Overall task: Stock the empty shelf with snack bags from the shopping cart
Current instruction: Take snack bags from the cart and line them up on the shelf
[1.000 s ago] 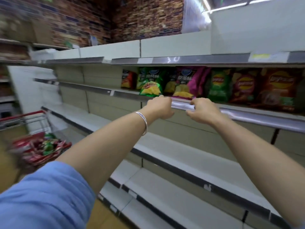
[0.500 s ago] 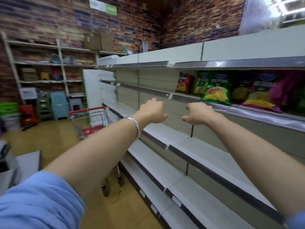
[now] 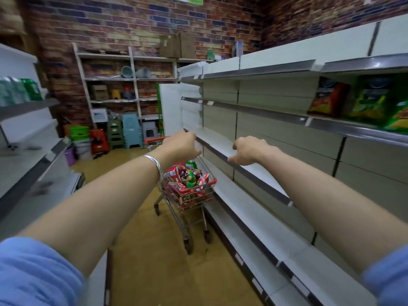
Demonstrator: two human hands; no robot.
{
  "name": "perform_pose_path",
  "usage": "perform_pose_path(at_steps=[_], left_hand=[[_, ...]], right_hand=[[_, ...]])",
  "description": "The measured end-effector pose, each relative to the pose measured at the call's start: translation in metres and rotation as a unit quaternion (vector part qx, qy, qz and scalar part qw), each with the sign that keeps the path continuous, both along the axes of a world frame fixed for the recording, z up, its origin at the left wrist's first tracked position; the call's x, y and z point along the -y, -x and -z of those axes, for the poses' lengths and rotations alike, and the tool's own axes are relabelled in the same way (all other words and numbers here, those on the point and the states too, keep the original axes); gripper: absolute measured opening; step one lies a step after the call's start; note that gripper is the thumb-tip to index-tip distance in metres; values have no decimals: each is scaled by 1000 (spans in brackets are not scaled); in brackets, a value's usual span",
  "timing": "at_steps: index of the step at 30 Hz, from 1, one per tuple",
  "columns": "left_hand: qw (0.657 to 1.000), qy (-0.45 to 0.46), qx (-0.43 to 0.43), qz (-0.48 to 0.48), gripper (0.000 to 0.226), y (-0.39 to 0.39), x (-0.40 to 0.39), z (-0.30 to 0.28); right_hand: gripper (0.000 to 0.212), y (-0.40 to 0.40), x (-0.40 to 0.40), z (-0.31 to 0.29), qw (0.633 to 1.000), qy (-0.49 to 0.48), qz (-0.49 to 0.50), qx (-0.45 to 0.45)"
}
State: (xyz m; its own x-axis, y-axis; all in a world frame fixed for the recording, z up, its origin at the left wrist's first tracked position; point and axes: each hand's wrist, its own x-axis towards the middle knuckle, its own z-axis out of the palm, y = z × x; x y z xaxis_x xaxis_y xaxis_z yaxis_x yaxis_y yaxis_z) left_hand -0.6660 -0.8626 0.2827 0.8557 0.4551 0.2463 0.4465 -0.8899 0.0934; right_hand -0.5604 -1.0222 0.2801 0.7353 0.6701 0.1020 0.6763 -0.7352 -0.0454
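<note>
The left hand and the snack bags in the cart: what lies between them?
Nothing, in the head view. The left hand holds nothing and hangs just above the snack bags in the shopping cart; only open air separates them.

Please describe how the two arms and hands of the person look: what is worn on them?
Both arms are bare from the elbow down, with light blue sleeves pushed up: the left sleeve fills the lower left corner and the right sleeve shows at the lower right edge. A plain silver bangle circles the left wrist. The left hand and right hand wear no gloves; rings cannot be made out.
</note>
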Motion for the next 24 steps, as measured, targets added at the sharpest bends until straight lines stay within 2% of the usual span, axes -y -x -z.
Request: perform_pose_path(at_steps=[7, 13, 17, 24], left_hand=[[998, 33, -15, -42, 56, -26, -81, 32], [991, 86, -45, -95, 60, -85, -145, 64], [986, 102, -58, -118, 61, -132, -179, 68], [980, 102, -60, -160, 66, -203, -240, 79]], right_hand=[[53, -41, -87, 23, 998, 27, -54, -19], [64, -126, -160, 61, 994, 53, -73, -58], [59, -180, -204, 67, 990, 73, -90, -83], [61, -248, -282, 79, 985, 67, -149, -58]])
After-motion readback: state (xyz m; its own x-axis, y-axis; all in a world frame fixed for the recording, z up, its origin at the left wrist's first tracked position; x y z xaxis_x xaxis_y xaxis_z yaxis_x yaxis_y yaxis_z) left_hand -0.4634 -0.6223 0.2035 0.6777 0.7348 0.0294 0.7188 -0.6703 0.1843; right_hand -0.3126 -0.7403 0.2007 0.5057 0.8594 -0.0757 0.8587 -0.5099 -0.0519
